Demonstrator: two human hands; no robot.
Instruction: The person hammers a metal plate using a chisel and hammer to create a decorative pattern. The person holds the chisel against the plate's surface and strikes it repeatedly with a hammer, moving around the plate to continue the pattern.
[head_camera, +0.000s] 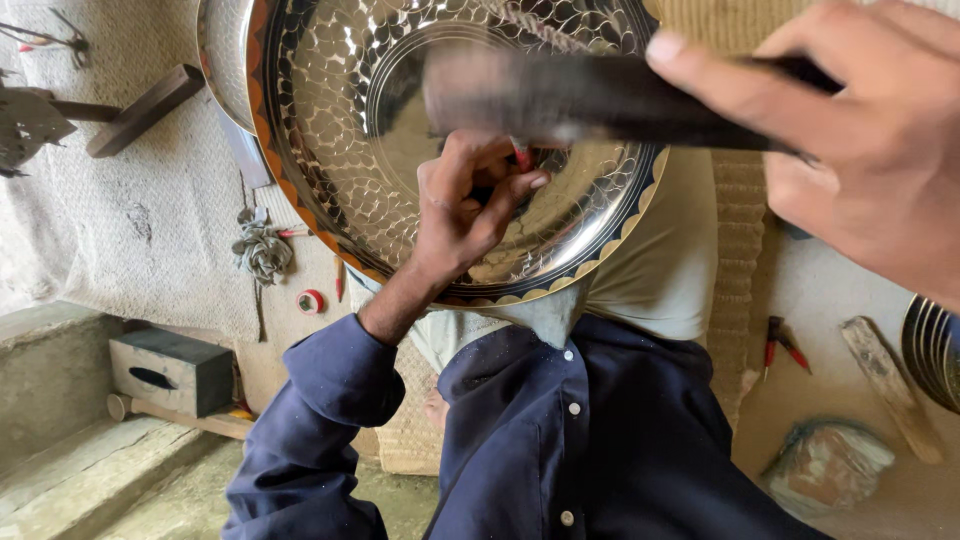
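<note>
A large shiny metal plate (320, 110), engraved with a scale pattern and edged with an orange-and-black border, rests tilted on my lap. My left hand (462, 210), reaching out of a navy sleeve, pinches a small red-tipped punch (521, 154) against the plate's lower middle. My right hand (850, 130) is raised close to the camera at the upper right. It grips a dark hammer-like tool (560, 95), which is motion-blurred and lies across the plate above the left hand.
A second metal plate (222, 60) lies behind the first. On the woven mat at the left are a wooden block (145, 110), a rag bundle (263, 250), a red tape roll (311, 301) and a grey box (170, 372). Red-handled pliers (783, 345), a wooden stick (890, 385), stacked plates (935, 350) and a stone (828, 465) are at the right.
</note>
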